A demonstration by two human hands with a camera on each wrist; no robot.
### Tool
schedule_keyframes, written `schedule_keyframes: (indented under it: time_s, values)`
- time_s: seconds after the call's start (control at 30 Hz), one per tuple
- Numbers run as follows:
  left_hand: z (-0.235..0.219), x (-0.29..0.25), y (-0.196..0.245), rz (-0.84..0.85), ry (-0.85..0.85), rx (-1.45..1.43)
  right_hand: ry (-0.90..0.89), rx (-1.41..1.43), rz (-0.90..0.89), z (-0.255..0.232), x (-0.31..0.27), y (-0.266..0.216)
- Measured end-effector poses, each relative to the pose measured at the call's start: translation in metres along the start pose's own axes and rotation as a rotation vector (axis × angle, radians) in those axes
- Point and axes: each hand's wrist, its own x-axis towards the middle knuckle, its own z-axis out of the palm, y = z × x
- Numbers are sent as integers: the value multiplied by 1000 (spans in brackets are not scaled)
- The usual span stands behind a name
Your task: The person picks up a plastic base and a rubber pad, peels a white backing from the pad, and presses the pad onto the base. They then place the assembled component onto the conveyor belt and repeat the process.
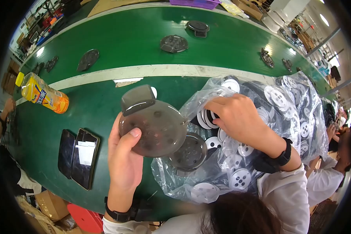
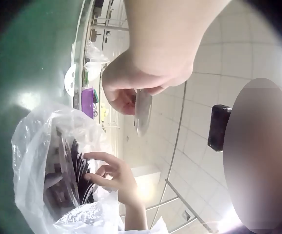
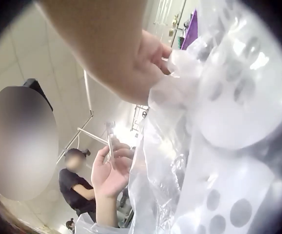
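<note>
In the head view my left hand (image 1: pixel 125 158) grips a smoky, see-through round plastic cover (image 1: pixel 156 126) with a raised tab on its upper edge. The thumb lies on its face, and the fingers are behind it. The left wrist view shows this cover edge-on. My right hand (image 1: pixel 238 117) reaches into a clear plastic bag (image 1: pixel 185 183), its thumb and forefinger spread at the edges of a row of black-and-white discs (image 1: pixel 206 118). Those fingertips touch the row in the left wrist view. A second smoky cover (image 1: pixel 189 152) lies near the bag's left edge, beneath the held one.
More white discs with holes (image 1: pixel 241 178) fill the bag. Two dark phones (image 1: pixel 85 158) and a yellow drink bottle (image 1: pixel 45 93) are at the left. Smoky covers (image 1: pixel 174 43) sit on the green belt (image 1: pixel 128 39) beyond a pale rail. Another person (image 1: pixel 327 175) is at the right.
</note>
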Motion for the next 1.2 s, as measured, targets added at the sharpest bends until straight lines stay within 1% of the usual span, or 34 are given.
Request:
schedule_keyframes:
  time_s: [0.07, 0.13, 0.17, 0.23, 0.27, 0.33, 0.37, 0.4, 0.47, 0.5, 0.53, 0.6, 0.63, 0.7, 0.73, 0.8, 0.83, 0.87, 0.9, 0.93, 1.0, 1.03, 1.07, 1.1, 1.13, 1.17, 1.2]
  values:
    - [0, 0, -1, -2, 11, 3, 2, -32, -27, -2, -1, 3]
    - [-2, 0, -2, -46, 4, 17, -17, 74, -107, -11, 0, 6]
    - [-2, -1, -4, -44, 3, 19, -15, 75, -107, -13, 1, 7]
    - [-1, -3, -8, -91, 77, 185, 60, 395, -139, -18, 0, 8]
    - [-2, -3, -9, -92, 77, 187, 61, 398, -138, -22, 3, 10]
    - [-7, -1, -10, -196, -107, 376, 232, 655, -190, -36, 7, 15]
    - [-9, 1, -13, -184, -168, 469, 196, 727, -82, -44, 5, 13]
    - [-11, 3, -14, -184, -169, 470, 197, 727, -81, -48, 4, 12]
    - [-17, 5, -14, -205, -294, 709, 10, 864, 146, -53, 1, 12]
    - [-16, 8, -10, -266, -309, 761, 10, 968, 174, -44, -1, 14]
    - [-14, 8, -9, -266, -311, 764, 13, 969, 175, -37, -2, 13]
    - [-8, 6, -10, -190, -212, 994, 50, 1291, 245, -29, -2, 9]
    - [-8, 6, -14, -191, -211, 998, 52, 1295, 243, -29, -2, 7]
    - [-11, 5, -21, 324, -69, 1421, 83, 1353, 184, -28, 0, 2]
    - [-10, 4, -18, 322, -64, 1431, 83, 1362, 177, -26, 0, 1]
    - [-7, 3, -10, 430, -61, 1619, 184, 1128, -15, -24, 1, 1]
    - [-8, 4, -9, 431, -53, 1628, 213, 1025, -65, -24, 1, 1]
    - [-10, 4, -10, 349, -60, 1582, 214, 1032, -75, -24, 2, 0]
    - [-13, 3, -11, 265, -66, 1534, 248, 968, -87, -24, 2, -2]
    - [-14, 4, -10, 265, -58, 1539, 282, 901, -98, -24, 2, -3]
    - [-16, 6, -10, 325, -89, 1562, 311, 885, -107, -22, 4, -5]
    - [-13, 6, -9, 326, -87, 1565, 441, 785, -219, -22, 6, -6]
    - [-8, 5, -8, 318, -99, 1336, 568, 678, -329, -23, 8, -5]
    - [-2, 4, -7, 306, -113, 1105, 569, 674, -330, -26, 7, -6]
    - [3, -1, -8, 172, -226, 797, 631, 567, -443, -32, 2, -9]
    - [10, -10, -7, 23, -262, 454, 690, 457, -552, -35, -2, -12]
    - [18, -20, -7, -124, -288, 110, 687, 456, -547, -33, -4, -16]
